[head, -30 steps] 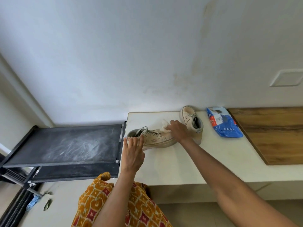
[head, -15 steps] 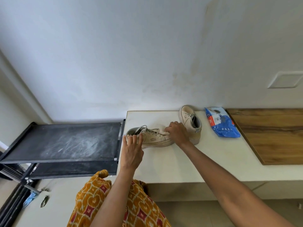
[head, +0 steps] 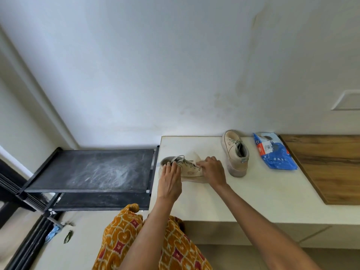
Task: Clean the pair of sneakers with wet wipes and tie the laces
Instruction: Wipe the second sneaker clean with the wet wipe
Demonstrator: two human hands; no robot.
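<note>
Fingers (head: 169,168) of left hand (head: 169,182) curled over heel end of beige lace-up canvas sneaker (head: 187,169), gripping it near the collar. Fingers of right hand (head: 212,170) bunched around a crumpled white wet wipe (head: 195,157), pressing it against the toe end of the same sneaker. Sneaker lying lengthwise at centre of frame, on the left edge of the pale cream tabletop (head: 263,191), heel toward frame left, grey laces loose over the tongue. Second beige sneaker (head: 234,152) standing just right of the right hand, toe pointing toward the wall, laces not tied. Blue plastic wet-wipe packet (head: 274,152) with red label flat farther right, near a brown wood-grain panel (head: 327,166) at the right edge of frame. Black dusty metal shoe rack (head: 93,170) left of the tabletop. Orange patterned garment (head: 124,240) at bottom centre.
</note>
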